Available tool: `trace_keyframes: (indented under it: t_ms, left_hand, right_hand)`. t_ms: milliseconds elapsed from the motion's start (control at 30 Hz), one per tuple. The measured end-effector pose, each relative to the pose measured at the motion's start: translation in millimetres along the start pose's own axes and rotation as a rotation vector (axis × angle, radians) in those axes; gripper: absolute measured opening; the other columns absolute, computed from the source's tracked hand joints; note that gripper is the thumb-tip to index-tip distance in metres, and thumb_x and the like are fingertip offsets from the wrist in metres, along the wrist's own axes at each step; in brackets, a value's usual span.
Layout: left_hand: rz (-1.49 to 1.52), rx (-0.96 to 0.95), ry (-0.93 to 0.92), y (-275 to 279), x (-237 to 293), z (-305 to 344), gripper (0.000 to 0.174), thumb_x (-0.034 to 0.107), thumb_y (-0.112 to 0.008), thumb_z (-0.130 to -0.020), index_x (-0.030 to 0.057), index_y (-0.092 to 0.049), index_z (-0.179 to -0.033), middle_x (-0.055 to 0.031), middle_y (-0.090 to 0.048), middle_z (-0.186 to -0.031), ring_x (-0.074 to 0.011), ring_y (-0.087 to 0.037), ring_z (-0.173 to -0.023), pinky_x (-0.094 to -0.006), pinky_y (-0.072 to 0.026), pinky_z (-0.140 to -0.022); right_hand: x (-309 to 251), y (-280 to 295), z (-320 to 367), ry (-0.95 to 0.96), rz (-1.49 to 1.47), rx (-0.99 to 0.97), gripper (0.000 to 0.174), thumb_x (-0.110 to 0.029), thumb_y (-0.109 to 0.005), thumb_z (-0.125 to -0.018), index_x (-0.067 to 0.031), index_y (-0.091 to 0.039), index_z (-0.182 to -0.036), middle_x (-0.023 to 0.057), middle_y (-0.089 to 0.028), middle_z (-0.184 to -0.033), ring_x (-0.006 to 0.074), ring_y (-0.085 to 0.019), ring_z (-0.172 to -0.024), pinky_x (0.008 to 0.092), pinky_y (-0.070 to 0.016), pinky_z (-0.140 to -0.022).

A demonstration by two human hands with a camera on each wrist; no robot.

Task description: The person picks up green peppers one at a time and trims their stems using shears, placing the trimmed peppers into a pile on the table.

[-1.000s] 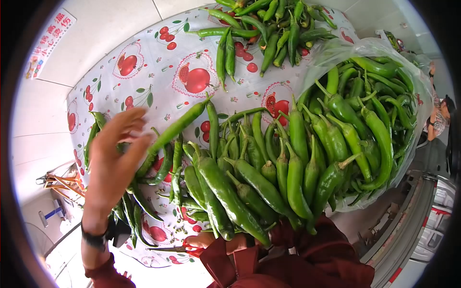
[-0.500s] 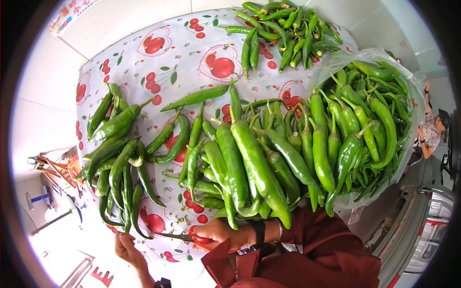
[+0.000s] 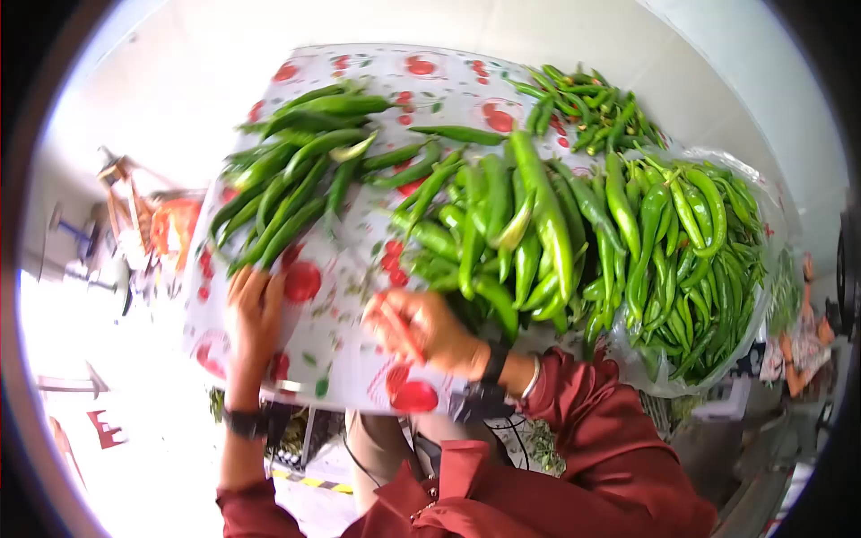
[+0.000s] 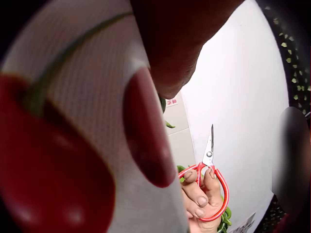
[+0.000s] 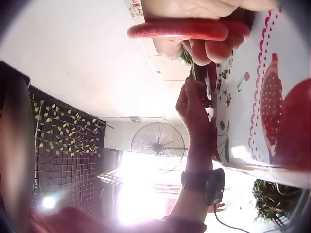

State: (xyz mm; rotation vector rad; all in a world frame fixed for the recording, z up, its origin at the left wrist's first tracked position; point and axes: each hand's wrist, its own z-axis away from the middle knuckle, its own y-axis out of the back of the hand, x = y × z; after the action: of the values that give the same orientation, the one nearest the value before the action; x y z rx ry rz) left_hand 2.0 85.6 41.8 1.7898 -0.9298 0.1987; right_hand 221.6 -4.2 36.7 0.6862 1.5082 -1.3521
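Long green chili peppers (image 3: 300,170) lie heaped on the left of the table, their tips toward me. My left hand (image 3: 254,309) is at the near ends of this heap, its fingers curled at a pepper's tip; the right wrist view shows a green pepper (image 5: 198,73) running toward this left hand (image 5: 192,104). My right hand (image 3: 426,332) holds red-handled scissors (image 3: 401,329), fingers through the loops. In the left wrist view the scissors (image 4: 209,155) point upward with blades together. Larger green peppers (image 3: 538,224) are piled beyond the right hand.
A clear plastic bag (image 3: 646,368) full of peppers stands at the right. Smaller peppers (image 3: 587,103) lie at the far right. The fruit-printed tablecloth (image 3: 341,350) has its near edge by my wrists. An orange item (image 3: 175,229) is off the table's left side.
My left hand has moved from over the left heap down to its near ends. The head view has shifted, and the right hand with the scissors shows more fully.
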Motion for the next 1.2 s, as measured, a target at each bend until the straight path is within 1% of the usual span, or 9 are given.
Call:
trace_keyframes:
  t_ms: [33, 100, 200, 367, 667, 833, 900, 1133, 1200]
  left_hand:
    - [-0.017, 0.014, 0.001, 1.8, 1.1, 4.4, 0.013, 0.008, -0.056, -0.081, 0.0003, -0.054, -0.071, -0.0131, -0.05, -0.069, -0.0297, -0.047, -0.068, -0.0378, -0.0378, -0.061]
    - [0.097, 0.059, 0.027, 3.4, 0.0, 19.1, 0.011, 0.011, -0.057, -0.081, 0.0011, -0.058, -0.076, -0.012, -0.053, -0.073, -0.0289, -0.05, -0.072, -0.0366, -0.0406, -0.064]
    - [0.035, 0.042, 0.02, 11.5, 4.7, 39.3, 0.014, 0.015, -0.058, -0.081, 0.0012, -0.06, -0.08, -0.0117, -0.055, -0.075, -0.0293, -0.053, -0.075, -0.0379, -0.0427, -0.068]
    - [0.03, 0.157, 0.027, 6.7, 4.2, 45.0, 0.018, 0.018, -0.057, -0.082, 0.0008, -0.059, -0.078, -0.0128, -0.056, -0.075, -0.0306, -0.054, -0.077, -0.0397, -0.0436, -0.069]
    - [-0.032, 0.13, 0.063, 5.3, -2.0, 46.7, 0.023, 0.022, -0.055, -0.084, 0.0021, -0.058, -0.073, -0.0133, -0.056, -0.075, -0.0323, -0.055, -0.076, -0.0412, -0.044, -0.068]
    - [-0.065, 0.129, 0.093, -0.2, -4.7, 43.9, 0.025, 0.023, -0.054, -0.085, 0.001, -0.058, -0.075, -0.0144, -0.057, -0.075, -0.0333, -0.056, -0.076, -0.0402, -0.044, -0.068]
    - [-0.089, 0.109, 0.109, -0.7, -4.8, 42.5, 0.026, 0.023, -0.054, -0.085, 0.0009, -0.055, -0.073, -0.0148, -0.055, -0.072, -0.0338, -0.055, -0.073, -0.0405, -0.0425, -0.065]
    - [-0.119, 0.087, 0.127, -0.9, -0.9, 40.8, 0.027, 0.024, -0.054, -0.086, 0.001, -0.052, -0.072, -0.0155, -0.053, -0.069, -0.0351, -0.052, -0.066, -0.041, -0.0403, -0.062]
    - [-0.112, 0.084, 0.147, -1.4, -0.8, 41.6, 0.027, 0.024, -0.054, -0.086, 0.0009, -0.052, -0.072, -0.0158, -0.053, -0.069, -0.0352, -0.052, -0.066, -0.0411, -0.0403, -0.061]
  right_hand:
    - [-7.8, -7.2, 1.6, -0.012, 0.187, 0.092, 0.014, -0.015, -0.06, -0.088, -0.0022, -0.056, -0.083, -0.0038, -0.05, -0.063, 0.0033, -0.047, -0.053, 0.0193, -0.0411, -0.049]
    - [-7.6, -7.3, -2.3, 0.059, 0.209, 0.069, 0.015, -0.016, -0.059, -0.088, -0.002, -0.056, -0.083, -0.0029, -0.05, -0.06, 0.0041, -0.046, -0.049, 0.0185, -0.0398, -0.046]
    - [5.0, -0.4, -6.3, 0.099, 0.286, 0.075, 0.018, -0.018, -0.059, -0.088, -0.0014, -0.057, -0.084, -0.0011, -0.05, -0.056, 0.0045, -0.045, -0.044, 0.019, -0.0358, -0.041]
    - [4.9, -1.3, -5.7, 0.151, 0.417, 0.046, 0.018, -0.019, -0.061, -0.087, -0.001, -0.057, -0.084, -0.0003, -0.051, -0.056, 0.0047, -0.046, -0.044, 0.0193, -0.0363, -0.04]
    - [1.2, -7.9, -7.2, 0.196, 0.504, 0.055, 0.016, -0.018, -0.063, -0.084, -0.003, -0.058, -0.083, 0.0005, -0.053, -0.057, 0.0059, -0.051, -0.048, 0.021, -0.0412, -0.042]
    - [5.0, -2.3, -11.5, 0.274, 0.614, -0.005, 0.019, -0.02, -0.063, -0.084, -0.0021, -0.057, -0.082, 0.0, -0.051, -0.055, 0.0058, -0.048, -0.046, 0.0208, -0.0386, -0.042]
    - [10.4, 1.6, -15.6, 0.381, 0.651, 0.015, 0.024, -0.022, -0.066, -0.081, -0.0015, -0.057, -0.072, 0.005, -0.053, -0.055, 0.0102, -0.046, -0.049, 0.0282, -0.0368, -0.048]
    - [14.8, 3.2, -18.7, 0.405, 0.677, 0.029, 0.027, -0.024, -0.066, -0.079, -0.001, -0.054, -0.07, 0.0129, -0.052, -0.062, 0.0223, -0.047, -0.054, 0.0352, -0.0386, -0.055]
    - [14.1, 2.8, -17.3, 0.423, 0.682, 0.039, 0.028, -0.024, -0.066, -0.079, -0.001, -0.054, -0.07, 0.0132, -0.052, -0.062, 0.0226, -0.048, -0.054, 0.0352, -0.0387, -0.055]
